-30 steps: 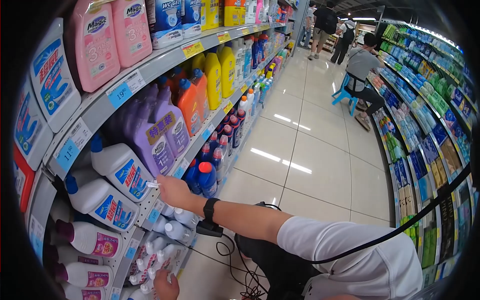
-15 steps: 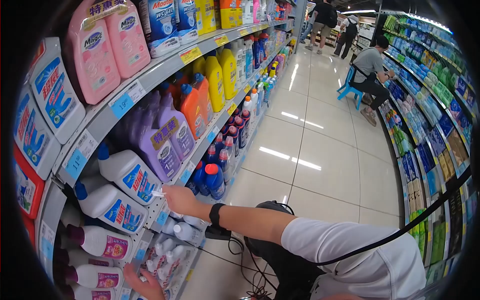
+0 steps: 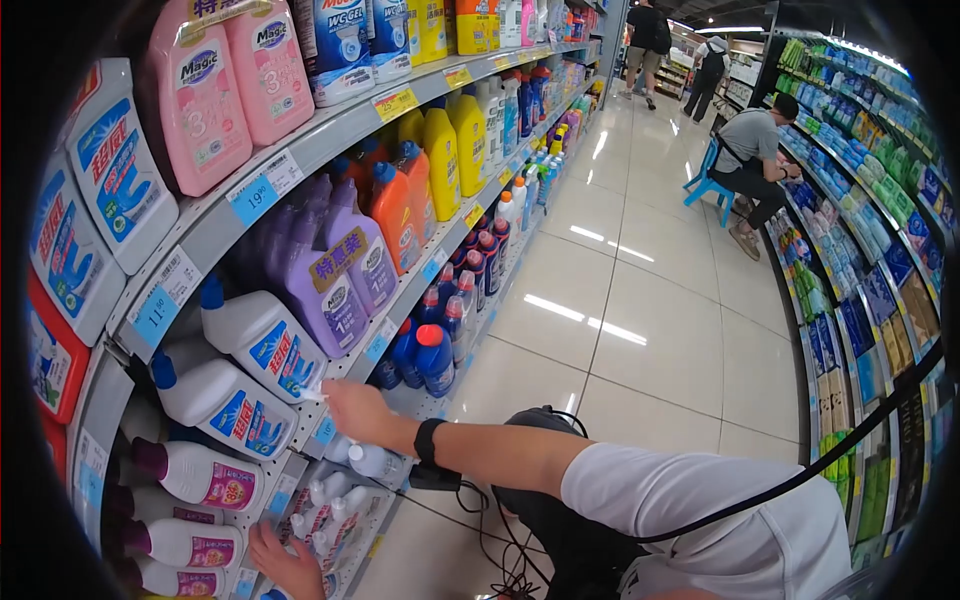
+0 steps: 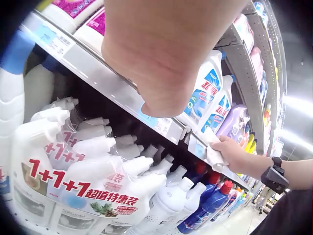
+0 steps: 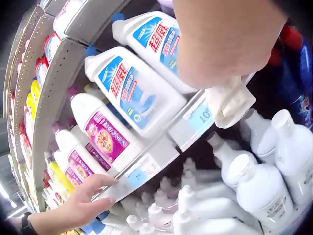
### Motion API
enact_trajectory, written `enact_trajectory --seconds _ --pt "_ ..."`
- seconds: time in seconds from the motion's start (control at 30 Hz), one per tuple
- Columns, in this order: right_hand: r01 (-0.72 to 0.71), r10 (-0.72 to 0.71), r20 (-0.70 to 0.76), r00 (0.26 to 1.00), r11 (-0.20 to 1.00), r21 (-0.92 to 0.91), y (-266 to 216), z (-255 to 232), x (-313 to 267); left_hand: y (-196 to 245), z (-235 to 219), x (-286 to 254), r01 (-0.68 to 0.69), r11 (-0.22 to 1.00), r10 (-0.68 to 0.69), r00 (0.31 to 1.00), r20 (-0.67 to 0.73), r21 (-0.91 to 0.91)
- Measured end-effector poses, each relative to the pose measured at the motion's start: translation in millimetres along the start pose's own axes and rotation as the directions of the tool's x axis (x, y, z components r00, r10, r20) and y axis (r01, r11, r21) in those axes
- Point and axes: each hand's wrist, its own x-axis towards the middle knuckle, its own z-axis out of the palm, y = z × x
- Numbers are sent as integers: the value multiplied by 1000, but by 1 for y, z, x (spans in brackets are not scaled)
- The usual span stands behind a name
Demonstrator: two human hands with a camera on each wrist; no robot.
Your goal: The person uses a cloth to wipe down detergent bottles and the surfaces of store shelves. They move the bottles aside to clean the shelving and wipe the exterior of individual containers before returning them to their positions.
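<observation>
My right hand [image 3: 338,398] pinches a small folded white cloth [image 5: 230,101] and holds it against the front rail [image 5: 193,122] of a shelf, just under the white bottles with blue caps [image 3: 262,340]. The same cloth [image 4: 213,147] shows in the left wrist view, pressed on the price strip by my right hand [image 4: 234,152]. One shelf lower, my left hand [image 5: 85,199] lies with straight fingers on the rail [image 5: 142,169]. In the head view the left hand [image 3: 288,562] sits low at the frame's bottom. It holds nothing.
Shelves at left carry pink [image 3: 195,95], purple [image 3: 335,270], orange and yellow bottles. White spray bottles in packs [image 4: 93,186] fill the lowest shelf. A tiled aisle [image 3: 620,300] runs ahead, with a seated person [image 3: 755,150] and stocked shelves on the right.
My right hand with the cloth has slid slightly down along the shelf rail. My left hand has shifted a little left on the lower shelf. The head view has tilted slightly.
</observation>
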Motion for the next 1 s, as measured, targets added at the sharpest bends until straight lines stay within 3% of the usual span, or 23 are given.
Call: enact_trajectory --seconds 0.27,0.47,0.53,0.7,0.87,1.0 --pt "116 -117 89 989 993 18 -5 9 -4 -18 6 -1 3 997 -6 999 -38 -79" --pt "65 -67 -36 997 996 -59 22 -13 15 -23 11 2 35 987 -36 999 -1 -155" --pt "-17 15 -48 999 999 -48 19 -22 17 -27 14 2 49 988 -49 999 6 -145" --pt "-56 53 -113 992 998 -23 3 5 1 -30 18 0 24 994 -25 1000 -5 -108" --pt "77 -76 -41 996 997 17 -13 21 -13 -26 17 1 20 996 -22 999 -23 -81" --pt "98 -99 39 994 994 40 -16 22 -18 -20 14 7 22 994 -24 1000 -14 -106"
